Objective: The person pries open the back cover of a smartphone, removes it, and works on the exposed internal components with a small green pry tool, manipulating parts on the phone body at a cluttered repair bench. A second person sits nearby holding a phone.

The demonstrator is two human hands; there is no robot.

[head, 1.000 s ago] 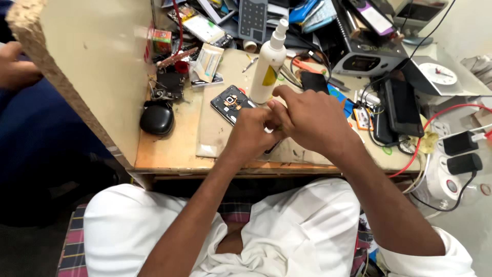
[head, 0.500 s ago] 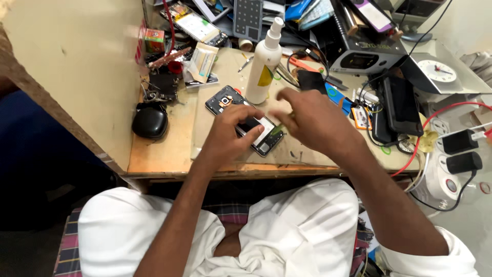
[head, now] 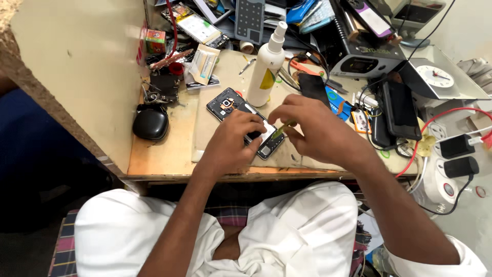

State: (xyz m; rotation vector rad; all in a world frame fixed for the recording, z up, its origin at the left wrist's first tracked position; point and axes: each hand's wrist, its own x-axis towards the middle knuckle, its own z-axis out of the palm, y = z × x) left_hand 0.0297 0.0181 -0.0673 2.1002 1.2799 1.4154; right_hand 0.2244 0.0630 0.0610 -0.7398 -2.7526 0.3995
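Note:
An opened black phone [head: 229,105] with its back off lies on a pale work mat [head: 205,138] at the middle of the wooden desk. My left hand [head: 237,138] presses down on the phone's lower half. My right hand [head: 312,131] pinches a thin yellow-green tool [head: 279,131] whose tip touches the phone's exposed inside beside my left fingers. A white spray bottle [head: 266,66] with a yellow label stands just behind the phone.
A black rounded case [head: 151,122] sits at the desk's left. Another black phone [head: 313,88], cables, a dark box device [head: 359,51], a clock [head: 434,76] and plugged chargers [head: 456,154] crowd the back and right. A tall board wall [head: 77,66] bounds the left.
My hands have come down and apart from a raised, clasped position; the phone now lies flat on the mat under my left hand and the tool tip is on it.

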